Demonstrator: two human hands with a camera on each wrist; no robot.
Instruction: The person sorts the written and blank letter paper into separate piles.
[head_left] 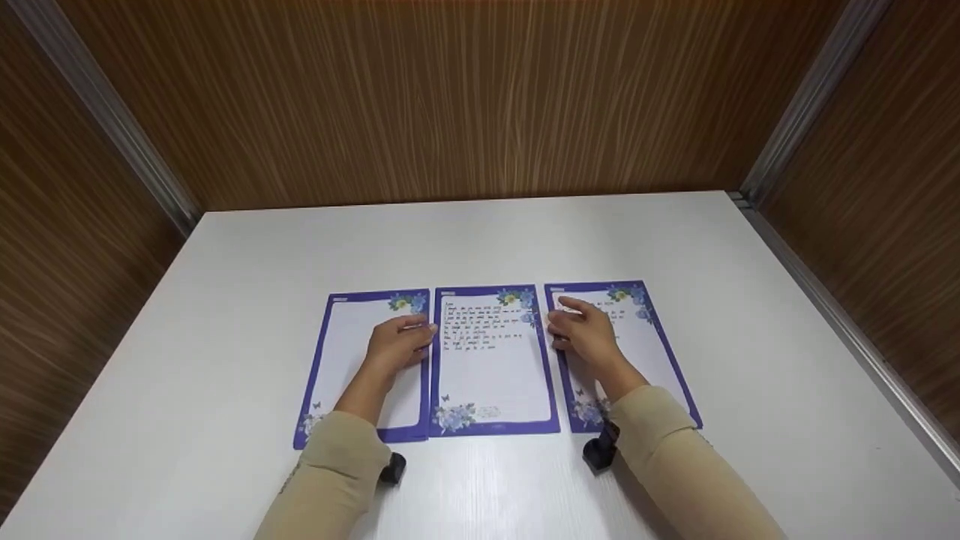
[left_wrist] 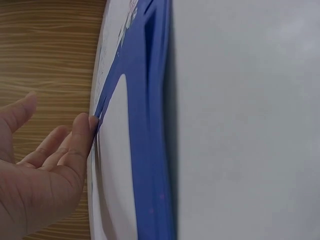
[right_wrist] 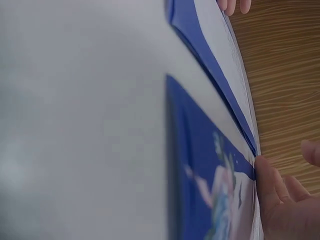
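Three purple-bordered letter sheets with printed blue flowers lie side by side on a white table. The left sheet (head_left: pixel 341 349) shows no writing, while the middle sheet (head_left: pixel 495 382) carries several handwritten lines. Writing on the right sheet (head_left: pixel 656 364) is partly covered by a hand. My left hand (head_left: pixel 395 346) is over the left sheet, its fingertips at that sheet's right edge beside the middle one. At the right sheet's left edge, my right hand (head_left: pixel 592 336) touches down with relaxed fingers. Neither hand grips anything. In the left wrist view, layered edges show along the border (left_wrist: pixel 152 150).
The white table (head_left: pixel 480 240) extends around the sheets. Wood-grain panels (head_left: pixel 465 97) stand behind it and at both sides, with metal strips (head_left: pixel 810 97) at the corners. Black devices (head_left: pixel 600 454) are worn at both wrists, below beige sleeves (head_left: pixel 675 450).
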